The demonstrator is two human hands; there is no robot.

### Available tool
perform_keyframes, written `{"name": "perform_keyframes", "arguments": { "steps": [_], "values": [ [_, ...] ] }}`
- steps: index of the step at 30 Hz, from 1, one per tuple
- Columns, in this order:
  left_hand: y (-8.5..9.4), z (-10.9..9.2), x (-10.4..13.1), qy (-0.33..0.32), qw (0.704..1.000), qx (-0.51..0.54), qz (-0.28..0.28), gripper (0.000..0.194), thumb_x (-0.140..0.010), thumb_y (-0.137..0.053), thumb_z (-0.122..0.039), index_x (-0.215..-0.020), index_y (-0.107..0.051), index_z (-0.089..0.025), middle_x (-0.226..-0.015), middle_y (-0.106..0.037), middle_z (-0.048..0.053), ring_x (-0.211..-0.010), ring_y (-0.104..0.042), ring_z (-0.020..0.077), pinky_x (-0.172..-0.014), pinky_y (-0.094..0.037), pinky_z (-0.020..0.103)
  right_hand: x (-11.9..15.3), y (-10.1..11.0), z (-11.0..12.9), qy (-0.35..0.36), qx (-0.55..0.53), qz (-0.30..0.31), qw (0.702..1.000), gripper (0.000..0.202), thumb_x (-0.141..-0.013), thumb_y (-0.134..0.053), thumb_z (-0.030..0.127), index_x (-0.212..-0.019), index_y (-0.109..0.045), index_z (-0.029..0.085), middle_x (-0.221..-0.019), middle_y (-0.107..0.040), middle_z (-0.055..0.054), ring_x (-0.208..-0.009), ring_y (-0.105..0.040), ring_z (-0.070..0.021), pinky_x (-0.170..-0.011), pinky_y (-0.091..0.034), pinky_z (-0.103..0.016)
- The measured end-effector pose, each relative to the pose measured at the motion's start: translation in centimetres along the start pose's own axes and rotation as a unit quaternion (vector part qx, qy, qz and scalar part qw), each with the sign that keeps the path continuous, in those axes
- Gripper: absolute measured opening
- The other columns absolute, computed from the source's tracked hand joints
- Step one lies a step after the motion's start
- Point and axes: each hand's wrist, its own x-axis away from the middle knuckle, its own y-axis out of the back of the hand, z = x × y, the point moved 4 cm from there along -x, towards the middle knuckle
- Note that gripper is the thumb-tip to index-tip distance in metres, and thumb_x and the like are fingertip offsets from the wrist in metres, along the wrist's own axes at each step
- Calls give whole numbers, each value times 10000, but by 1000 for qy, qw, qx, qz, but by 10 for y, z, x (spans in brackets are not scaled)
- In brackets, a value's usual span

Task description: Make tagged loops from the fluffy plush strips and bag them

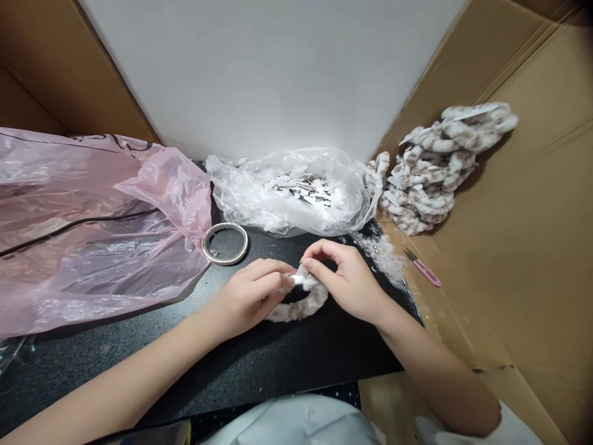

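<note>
A fluffy white-and-beige ring (303,307) lies on the black table in front of me, partly covered by my hands. My left hand (252,293) is closed on its left side, fingertips pressing a white piece at the top of the ring. Between the thumb and forefinger of my right hand (345,275) is the end of a small whitish strip (302,271), which stands up from the ring. Whether the strip is tape or a tag I cannot tell. A roll of tape (225,261) lies flat beyond my left hand.
A clear plastic bag (241,207) with many small white tags sits at the back. Pink plastic sheeting (152,259) with a black cable covers the left. Similar fluffy rings (430,167) are piled at right, near pink thread snips (424,269) on cardboard. Loose fluff (382,253) litters the table edge.
</note>
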Motion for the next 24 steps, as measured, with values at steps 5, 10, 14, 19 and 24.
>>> {"name": "perform_keyframes", "arguments": {
  "steps": [5, 10, 14, 19, 24],
  "values": [
    [-2, 0, -1, 21, 998, 46, 21, 103, -868, -555, -79, -896, -595, -170, -935, -707, 74, -816, -663, 133, -720, -515, 208, -1, -2, 1, 14, 23, -15, 1000, 99, -865, -569, 128, -785, -617, 160, -742, -635, 11, -706, -585, -112, -680, -442, -221],
    [-3, -1, -1, 21, 998, 54, 32, 111, -866, -558, -68, -884, -596, -171, -928, -701, 68, -798, -656, 127, -710, -511, 204, -1, -2, -6, -17, 3, -20, 1000, 92, -864, -571, 145, -792, -625, 165, -740, -641, 12, -695, -588, -115, -661, -449, -222],
    [-5, -1, 1, 23, 997, 66, 31, 122, -855, -555, -52, -887, -594, -164, -916, -694, 72, -822, -661, 134, -722, -513, 205, 0, -1, -4, -15, -3, 19, 1000, 81, -858, -561, 145, -813, -624, 167, -758, -650, 5, -711, -600, -120, -666, -460, -229],
    [-7, 0, 3, 23, 998, 60, 28, 111, -843, -561, -55, -857, -585, -162, -900, -689, 76, -836, -654, 146, -732, -511, 217, 7, 1, 12, 95, 87, 102, 986, 242, -751, -682, 134, -982, -617, 167, -945, -678, -31, -885, -616, -162, -818, -460, -290],
    [-9, -1, 3, 28, 997, 61, 26, 123, -847, -542, -72, -867, -605, -175, -889, -692, 61, -749, -621, 131, -689, -483, 226, 10, -1, 9, 123, 223, 103, 962, 94, -824, -636, 122, -902, -634, 174, -873, -691, -18, -849, -608, -162, -820, -396, -323]
  ]
}}
